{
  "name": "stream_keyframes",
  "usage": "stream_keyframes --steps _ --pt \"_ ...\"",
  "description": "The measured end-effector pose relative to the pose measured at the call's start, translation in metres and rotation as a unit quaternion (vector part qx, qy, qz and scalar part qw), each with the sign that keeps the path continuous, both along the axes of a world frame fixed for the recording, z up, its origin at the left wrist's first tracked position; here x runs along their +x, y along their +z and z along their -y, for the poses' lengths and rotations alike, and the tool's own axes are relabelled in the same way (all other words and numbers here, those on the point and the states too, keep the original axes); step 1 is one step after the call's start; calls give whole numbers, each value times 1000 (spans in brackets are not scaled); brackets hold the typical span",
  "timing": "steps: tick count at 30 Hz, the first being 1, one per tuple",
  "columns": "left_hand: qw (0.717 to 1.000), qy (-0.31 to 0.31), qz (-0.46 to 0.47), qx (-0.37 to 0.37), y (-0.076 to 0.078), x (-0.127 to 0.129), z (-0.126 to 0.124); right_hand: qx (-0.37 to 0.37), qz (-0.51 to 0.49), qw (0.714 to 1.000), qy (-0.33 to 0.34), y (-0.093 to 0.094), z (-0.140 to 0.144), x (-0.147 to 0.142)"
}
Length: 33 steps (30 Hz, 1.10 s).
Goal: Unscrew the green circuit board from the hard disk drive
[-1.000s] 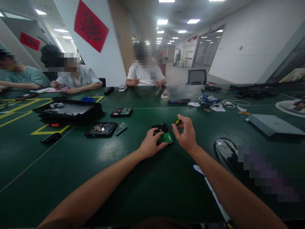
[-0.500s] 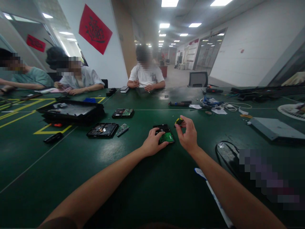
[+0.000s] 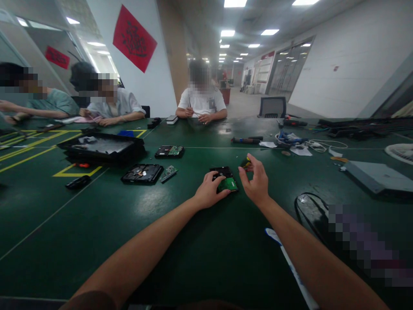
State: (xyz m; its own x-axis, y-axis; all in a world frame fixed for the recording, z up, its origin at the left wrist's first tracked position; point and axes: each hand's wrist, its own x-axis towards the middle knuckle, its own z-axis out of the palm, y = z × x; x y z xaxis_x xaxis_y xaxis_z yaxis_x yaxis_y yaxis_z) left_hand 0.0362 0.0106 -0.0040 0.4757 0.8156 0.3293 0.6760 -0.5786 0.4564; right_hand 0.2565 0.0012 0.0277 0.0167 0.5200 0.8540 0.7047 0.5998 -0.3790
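A hard drive (image 3: 222, 170) lies on the green table with its green circuit board (image 3: 229, 184) facing up. My left hand (image 3: 208, 191) grips it from the near left, fingers over the top and thumb along the near edge. Just right of the drive, my right hand (image 3: 257, 181) pinches a short yellow-and-black screwdriver (image 3: 245, 163) above the table. Its tip is too dark to make out. Left of my hands sit an opened hard drive (image 3: 142, 174) and a loose circuit board (image 3: 168, 173). Another hard drive (image 3: 169, 151) rests farther back.
A black tray (image 3: 103, 146) stands at the left, with a black part (image 3: 78, 182) before it. Cables (image 3: 292, 140), a grey metal box (image 3: 377, 175) and a black strap (image 3: 298, 215) lie to the right. Co-workers (image 3: 202, 101) sit across the table.
The view has shifted slightly, so things appear a little farther right. The screwdriver is tilted differently in my right hand. My left hand keeps its grip on the hard drive.
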Motion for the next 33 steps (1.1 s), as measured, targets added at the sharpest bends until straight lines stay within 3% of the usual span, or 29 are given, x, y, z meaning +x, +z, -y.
stream_keyframes --steps 33 --pt "1000 2 11 -5 1 0 1 -9 9 1000 13 -2 2 4"
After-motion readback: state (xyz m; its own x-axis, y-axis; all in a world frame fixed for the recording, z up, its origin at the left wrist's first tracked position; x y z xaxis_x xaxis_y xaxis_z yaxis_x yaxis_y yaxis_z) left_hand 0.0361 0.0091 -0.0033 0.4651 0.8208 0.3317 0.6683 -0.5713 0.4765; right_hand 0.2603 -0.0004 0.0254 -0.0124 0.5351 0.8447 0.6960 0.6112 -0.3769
